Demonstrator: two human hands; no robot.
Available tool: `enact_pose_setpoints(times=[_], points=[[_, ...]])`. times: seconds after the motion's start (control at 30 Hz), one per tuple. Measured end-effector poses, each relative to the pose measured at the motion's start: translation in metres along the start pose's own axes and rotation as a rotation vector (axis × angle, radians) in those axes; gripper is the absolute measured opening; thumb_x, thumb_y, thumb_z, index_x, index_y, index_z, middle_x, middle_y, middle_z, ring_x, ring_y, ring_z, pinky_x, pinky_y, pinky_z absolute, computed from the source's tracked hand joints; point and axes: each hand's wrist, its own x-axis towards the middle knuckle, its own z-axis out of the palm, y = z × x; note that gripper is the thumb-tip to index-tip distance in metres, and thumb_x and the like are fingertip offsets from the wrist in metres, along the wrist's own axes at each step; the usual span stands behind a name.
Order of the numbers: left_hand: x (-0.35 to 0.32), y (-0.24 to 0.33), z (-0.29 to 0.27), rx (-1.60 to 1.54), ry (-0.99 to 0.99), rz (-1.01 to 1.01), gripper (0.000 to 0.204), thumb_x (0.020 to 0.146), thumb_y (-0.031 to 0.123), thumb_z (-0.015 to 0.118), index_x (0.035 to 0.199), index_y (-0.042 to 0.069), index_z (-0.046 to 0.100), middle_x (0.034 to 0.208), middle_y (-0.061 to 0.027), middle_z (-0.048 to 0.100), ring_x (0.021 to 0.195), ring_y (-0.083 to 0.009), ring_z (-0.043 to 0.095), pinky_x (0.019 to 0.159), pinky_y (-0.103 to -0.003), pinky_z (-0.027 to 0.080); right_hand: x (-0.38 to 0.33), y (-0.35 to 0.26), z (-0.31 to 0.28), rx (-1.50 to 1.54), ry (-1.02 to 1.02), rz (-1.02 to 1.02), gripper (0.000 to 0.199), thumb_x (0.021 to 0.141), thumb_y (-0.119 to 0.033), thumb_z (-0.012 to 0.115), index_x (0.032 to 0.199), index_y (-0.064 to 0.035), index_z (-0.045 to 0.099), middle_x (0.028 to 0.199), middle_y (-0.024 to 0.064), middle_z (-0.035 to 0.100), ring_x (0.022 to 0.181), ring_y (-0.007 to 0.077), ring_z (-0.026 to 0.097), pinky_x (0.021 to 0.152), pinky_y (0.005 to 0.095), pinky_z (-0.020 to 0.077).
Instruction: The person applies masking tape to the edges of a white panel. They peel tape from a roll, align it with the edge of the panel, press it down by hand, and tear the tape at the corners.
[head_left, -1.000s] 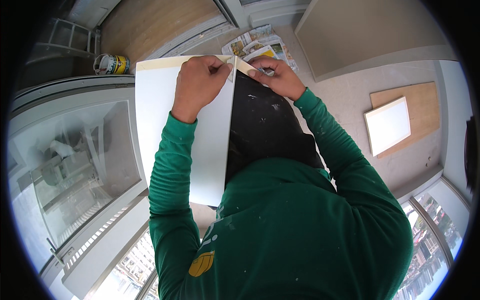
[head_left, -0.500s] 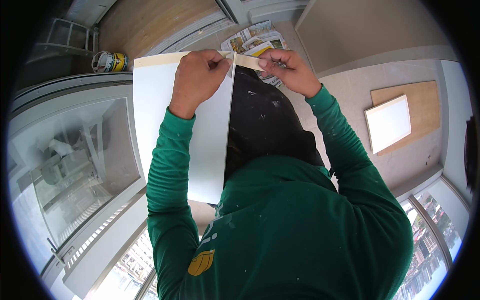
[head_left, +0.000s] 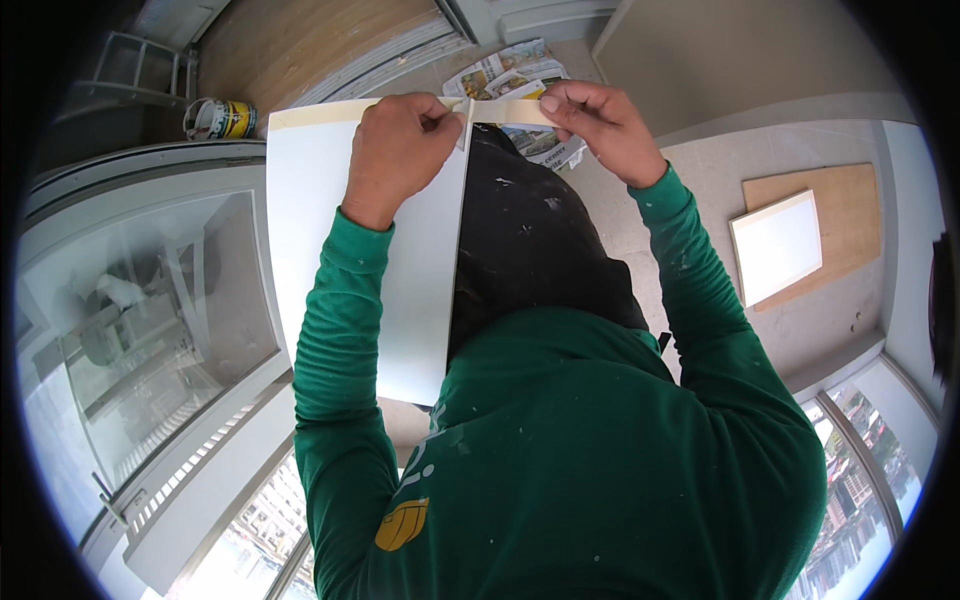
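A white panel point(head_left: 415, 290) stands at my left, with cream masking tape point(head_left: 315, 115) along its far edge. My left hand point(head_left: 400, 155) is closed at the panel's far right corner, thumb and fingers pinched together. What they pinch is partly hidden, though a small pale grey piece shows below the fingertips. From that corner a strip of masking tape point(head_left: 510, 112) stretches out to the right, free of the panel. My right hand point(head_left: 605, 125) pinches its outer end between thumb and fingers.
Newspapers point(head_left: 500, 75) lie on the floor beyond my hands. A paint bucket point(head_left: 225, 120) stands at the far left, near a metal ladder point(head_left: 135, 75). At the right, another white panel point(head_left: 780, 245) rests on a brown board point(head_left: 850, 210). A glazed door point(head_left: 150, 320) is at left.
My right hand has moved to the right and slightly away from me, so a longer length of tape shows between my hands. My left hand has stayed nearly in place.
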Motion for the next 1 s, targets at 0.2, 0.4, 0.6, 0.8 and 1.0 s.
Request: enact_pose_setpoints(times=[0.2,0.4,0.6,0.8,1.0], points=[[-0.001,0.000,0.000,-0.025,-0.011,0.002,0.028,0.088,0.029,0.077,0.087,0.001,0.079,0.075,-0.0132,0.075,0.070,-0.0283,0.073,0.072,-0.038,0.058,0.002,0.005,0.000,0.009,0.019,-0.036,0.028,0.107,-0.029,0.066,0.105,-0.0029,0.075,0.074,-0.0010,0.061,0.069,0.0078,0.053,0.063,0.0278,0.0443],[0.000,0.001,-0.001,-0.011,-0.019,0.005,0.027,0.088,0.028,0.076,0.088,0.002,0.079,0.076,-0.0133,0.076,0.071,-0.0286,0.074,0.073,-0.038,0.058,0.003,-0.007,0.001,-0.019,0.001,-0.039,0.026,0.106,-0.028,0.066,0.105,-0.0029,0.075,0.073,-0.0004,0.061,0.068,0.0082,0.053,0.063,0.0281,0.0447],[0.001,0.003,-0.002,-0.003,-0.017,0.020,0.026,0.088,0.027,0.076,0.089,0.002,0.080,0.078,-0.0139,0.077,0.073,-0.0296,0.075,0.074,-0.039,0.059,0.005,-0.012,0.003,-0.058,0.018,-0.082,0.024,0.105,-0.025,0.067,0.107,-0.0020,0.075,0.073,0.0008,0.062,0.069,0.0089,0.056,0.063,0.0285,0.0463],[0.001,0.002,-0.001,-0.009,-0.020,0.013,0.025,0.088,0.027,0.075,0.088,0.002,0.079,0.078,-0.0143,0.076,0.073,-0.0300,0.075,0.074,-0.038,0.059,0.006,-0.006,0.002,-0.042,0.016,-0.084,0.024,0.105,-0.025,0.067,0.107,-0.0025,0.076,0.073,0.0005,0.062,0.068,0.0086,0.055,0.063,0.0281,0.0461],[0.002,0.002,-0.001,-0.019,-0.011,0.026,0.026,0.088,0.027,0.075,0.087,0.001,0.079,0.077,-0.0144,0.076,0.073,-0.0301,0.075,0.073,-0.038,0.059,0.006,-0.007,0.004,-0.045,0.016,-0.096,0.024,0.106,-0.025,0.067,0.107,-0.0033,0.076,0.072,-0.0003,0.061,0.067,0.0079,0.055,0.062,0.0280,0.0457]])
